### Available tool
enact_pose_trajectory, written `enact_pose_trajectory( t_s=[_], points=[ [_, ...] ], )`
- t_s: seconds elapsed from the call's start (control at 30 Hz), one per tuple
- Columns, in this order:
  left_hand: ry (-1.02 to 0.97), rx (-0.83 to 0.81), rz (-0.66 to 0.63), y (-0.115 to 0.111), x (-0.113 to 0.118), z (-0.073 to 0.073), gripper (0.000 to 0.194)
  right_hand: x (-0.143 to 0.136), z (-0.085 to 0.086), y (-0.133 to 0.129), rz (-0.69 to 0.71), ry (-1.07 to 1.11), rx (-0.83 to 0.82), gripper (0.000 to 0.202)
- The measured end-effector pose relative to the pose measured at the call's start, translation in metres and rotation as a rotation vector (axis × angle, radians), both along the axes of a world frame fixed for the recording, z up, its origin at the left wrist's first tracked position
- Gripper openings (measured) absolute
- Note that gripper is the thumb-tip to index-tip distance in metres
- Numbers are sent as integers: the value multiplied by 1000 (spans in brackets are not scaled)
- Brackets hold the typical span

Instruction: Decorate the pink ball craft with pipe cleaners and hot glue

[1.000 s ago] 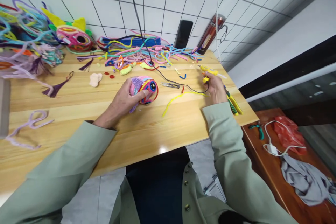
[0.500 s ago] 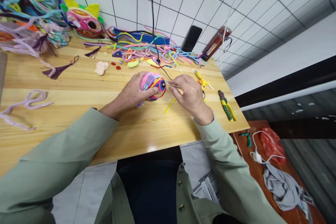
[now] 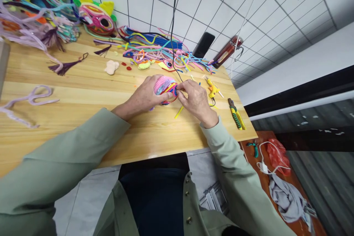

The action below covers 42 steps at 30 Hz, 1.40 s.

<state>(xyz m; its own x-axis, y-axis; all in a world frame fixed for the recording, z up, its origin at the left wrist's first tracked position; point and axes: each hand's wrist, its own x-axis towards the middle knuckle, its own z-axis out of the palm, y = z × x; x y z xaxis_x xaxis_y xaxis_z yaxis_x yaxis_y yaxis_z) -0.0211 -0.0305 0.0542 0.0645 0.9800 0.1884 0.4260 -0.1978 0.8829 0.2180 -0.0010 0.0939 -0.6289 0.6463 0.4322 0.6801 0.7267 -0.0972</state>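
Note:
A small rounded piece wound with pink, yellow, red and blue pipe cleaners (image 3: 165,85) is held by my left hand (image 3: 145,96), its fingers around the back and the thumb across the front. My right hand (image 3: 195,99) is pinched at the piece's right side, over its blue ring. Whatever lies between the right fingertips is hidden. A yellow strip (image 3: 179,112) lies on the table just below the hands.
Behind the hands lie many pipe cleaners (image 3: 149,49) and a finished-looking pink mask (image 3: 96,18). A yellow glue gun (image 3: 212,87) and pliers (image 3: 236,114) lie right. A phone (image 3: 204,45) and a bottle (image 3: 228,51) stand by the wall. A black cable hangs behind the hands.
My right hand has moved onto the wound piece and now covers its eye-like ring. The metal tool seen in its fingers before no longer shows. The view has shifted slightly.

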Motion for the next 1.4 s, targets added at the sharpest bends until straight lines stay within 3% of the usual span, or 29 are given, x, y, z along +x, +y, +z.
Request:
enact_pose_trajectory(
  t_s=[0.27, 0.57, 0.7, 0.83, 0.9, 0.97, 1.2, 1.27, 1.33, 1.4],
  points=[
    [10, 8, -16, 0, 1, 0, 79, -3, 12, 0, 32, -32, -88, 14],
    [-24, -10, -8, 0, 1, 1, 81, -2, 6, -3, 100, 232, -179, 14],
    [41, -17, -7, 0, 1, 3, 85, 11, 17, -20, 128, 371, -399, 13],
    [33, -30, -7, 1, -1, 2, 82, 49, 28, -49, 131, 369, -813, 15],
    [14, -31, -6, 2, -2, 1, 80, 76, 31, -65, 83, 375, -939, 20],
    [-8, -24, -7, 2, -4, 1, 78, 107, 33, -80, -34, 406, -959, 21],
    [104, -68, 0, -4, -4, 15, 93, 217, 36, -106, -558, 360, -680, 16],
    [153, -93, 38, -5, -3, 16, 95, 245, 39, -114, -657, 314, -733, 22],
    [182, -102, 77, -4, -3, 13, 101, 267, 43, -124, -689, 162, -885, 32],
    [195, -88, 103, -1, -4, 7, 101, 281, 44, -132, -742, 21, -902, 40]
  ],
)
